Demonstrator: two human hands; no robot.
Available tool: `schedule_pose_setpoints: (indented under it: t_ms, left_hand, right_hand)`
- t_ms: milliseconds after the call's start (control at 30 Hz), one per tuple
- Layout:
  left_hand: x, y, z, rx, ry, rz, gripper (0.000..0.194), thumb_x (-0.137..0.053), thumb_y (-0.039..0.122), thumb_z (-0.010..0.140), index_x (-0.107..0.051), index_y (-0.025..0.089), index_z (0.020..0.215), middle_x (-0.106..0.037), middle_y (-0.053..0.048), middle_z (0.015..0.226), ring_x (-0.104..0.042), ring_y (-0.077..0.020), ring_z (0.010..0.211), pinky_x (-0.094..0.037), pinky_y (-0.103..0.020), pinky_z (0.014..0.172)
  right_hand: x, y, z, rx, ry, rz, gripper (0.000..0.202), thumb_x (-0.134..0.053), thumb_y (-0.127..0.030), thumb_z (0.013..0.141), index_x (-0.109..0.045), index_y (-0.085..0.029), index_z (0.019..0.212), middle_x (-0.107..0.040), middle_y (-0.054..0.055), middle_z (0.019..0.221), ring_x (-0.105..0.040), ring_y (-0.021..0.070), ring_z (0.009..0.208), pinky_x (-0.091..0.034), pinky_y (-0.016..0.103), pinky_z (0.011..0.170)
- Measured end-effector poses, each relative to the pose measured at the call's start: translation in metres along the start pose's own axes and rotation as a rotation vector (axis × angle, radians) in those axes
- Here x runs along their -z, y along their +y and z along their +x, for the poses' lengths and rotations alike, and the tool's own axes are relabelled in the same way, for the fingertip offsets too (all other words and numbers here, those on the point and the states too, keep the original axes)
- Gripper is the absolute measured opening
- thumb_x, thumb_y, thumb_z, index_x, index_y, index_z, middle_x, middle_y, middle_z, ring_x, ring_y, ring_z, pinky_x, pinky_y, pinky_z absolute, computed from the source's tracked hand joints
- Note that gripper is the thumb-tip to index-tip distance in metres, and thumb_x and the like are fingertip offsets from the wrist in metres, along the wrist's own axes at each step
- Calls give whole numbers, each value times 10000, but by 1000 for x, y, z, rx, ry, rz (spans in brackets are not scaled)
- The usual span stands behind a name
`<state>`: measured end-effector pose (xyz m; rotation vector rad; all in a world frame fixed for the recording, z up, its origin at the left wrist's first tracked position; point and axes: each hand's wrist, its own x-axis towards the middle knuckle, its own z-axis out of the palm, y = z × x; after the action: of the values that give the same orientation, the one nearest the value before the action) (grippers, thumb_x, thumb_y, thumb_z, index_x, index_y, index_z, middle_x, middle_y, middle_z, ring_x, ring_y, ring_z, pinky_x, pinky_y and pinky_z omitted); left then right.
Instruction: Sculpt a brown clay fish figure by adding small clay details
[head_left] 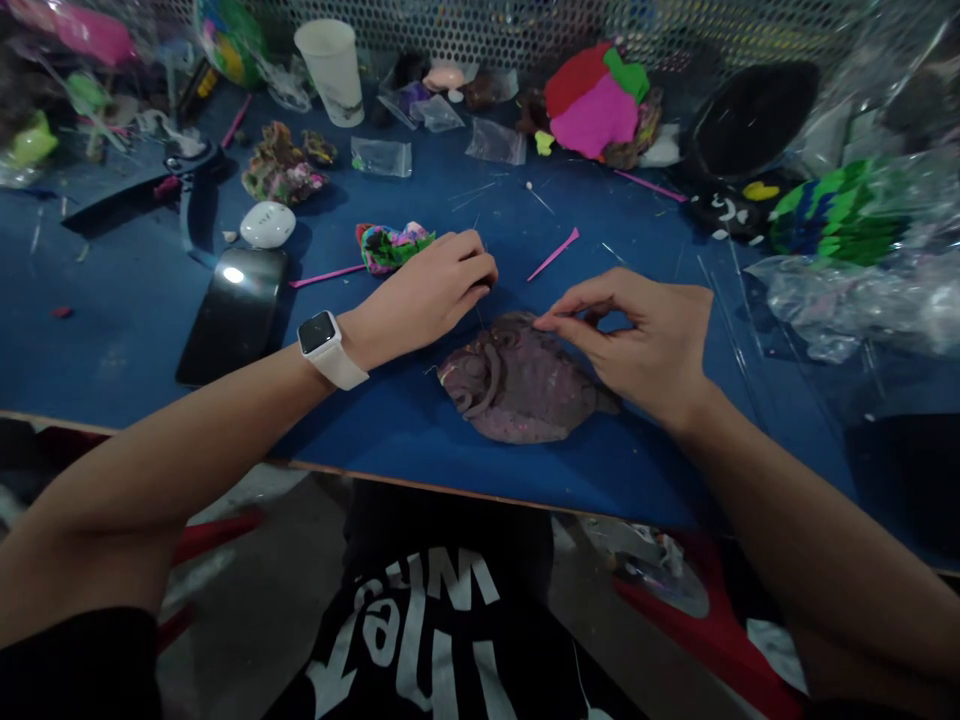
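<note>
A flat fish of brownish-purple clay (pixel 525 390) lies on the blue table, its head toward the left and its tail toward the right. Rolled clay strips curve across the head and gill. At the fish's upper edge, my right hand (pixel 637 335) pinches thumb and forefinger together; whatever is between the tips is too small to tell. My left hand (pixel 439 285), wearing a watch (pixel 321 335) at the wrist, hovers up and left of the fish with curled fingers. A thin strand shows below its fingertips, but its grip is hidden.
Beside my left forearm lie a phone (pixel 236 315) with its light on, a white case (pixel 268 225) and a multicolored clay lump (pixel 390 247). A pink plastic tool (pixel 553 254) rests beyond the fish. Behind stand a paper cup (pixel 331 75) and colored clay (pixel 596 110); scissors (pixel 184 190) lie left.
</note>
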<state>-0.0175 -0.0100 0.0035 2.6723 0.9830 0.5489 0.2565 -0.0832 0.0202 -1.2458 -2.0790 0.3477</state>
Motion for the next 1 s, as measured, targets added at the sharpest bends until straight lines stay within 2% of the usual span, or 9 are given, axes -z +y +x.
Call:
schedule_pose_setpoints:
  t_ms: [100,233,300,400,600,767,833,900,1000]
  left_hand:
    - [0,-3,-1,20,31,35,258,-510,219,1177,-740,184,1288,-711,-157,1313,-701,-348,1261,-599,-589,1173]
    - [1,-2,-3,42,48,109,261,-512,215,1153,-760,165,1216,-698,-166,1224,-700,-367,1232,-597,-601,1156]
    - [2,2,-4,44,42,134,251,-529,203,1130,-773,165,1178,-697,-163,1176,-697,-378,1224,-586,-609,1152]
    - [5,9,-6,50,27,150,234,-559,179,1092,-788,168,1140,-709,-152,1130,-696,-386,1212,-559,-633,1163]
    - [6,11,-10,60,27,160,231,-602,191,1053,-815,189,1142,-738,-136,1045,-695,-376,1178,-535,-634,1186]
    - [8,13,-11,47,38,214,212,-630,219,1065,-799,176,1185,-743,-144,1108,-701,-396,1227,-560,-628,1157]
    - [10,17,-9,15,73,228,220,-619,234,1095,-781,177,1233,-744,-156,1200,-707,-413,1264,-577,-634,1122]
    - [12,21,-7,-73,150,221,244,-570,250,1148,-751,211,1308,-740,-141,1271,-724,-391,1258,-596,-613,1075]
    - [13,25,-4,-333,333,228,270,-491,255,1221,-688,250,1406,-754,-104,1288,-754,-298,1123,-607,-482,933]
  right_hand:
    - [0,1,0,19,2,-4,233,-749,-561,1149,-881,-385,1073,-896,12,1028,-865,322,935,-723,505,839]
    - [-2,0,2,35,7,38,237,-670,-432,1205,-898,-381,1165,-907,11,1050,-891,307,968,-737,502,889]
    - [-3,-1,3,75,37,69,217,-685,-360,1200,-901,-358,1175,-907,14,1027,-892,286,931,-729,470,860]
    - [-4,1,3,122,77,85,146,-761,-332,1156,-908,-330,1157,-915,27,1057,-879,280,909,-714,451,808]
    - [-5,0,2,27,64,27,190,-713,-315,1155,-900,-349,1169,-923,21,1144,-889,292,1018,-734,461,874]
    - [-6,-2,0,85,87,161,230,-671,-247,1170,-841,-314,1311,-925,10,1248,-917,258,1059,-750,424,916]
    - [-7,-1,-1,87,81,202,260,-745,-286,1150,-789,-344,1400,-931,-3,1217,-921,264,1073,-756,407,887]
    - [-8,2,-2,71,82,197,375,-829,-358,1111,-736,-386,1474,-934,-15,1138,-924,277,1052,-760,400,848]
    - [-10,5,-3,118,116,176,519,-901,-412,1058,-704,-394,1538,-927,-25,1066,-925,285,995,-772,433,911]
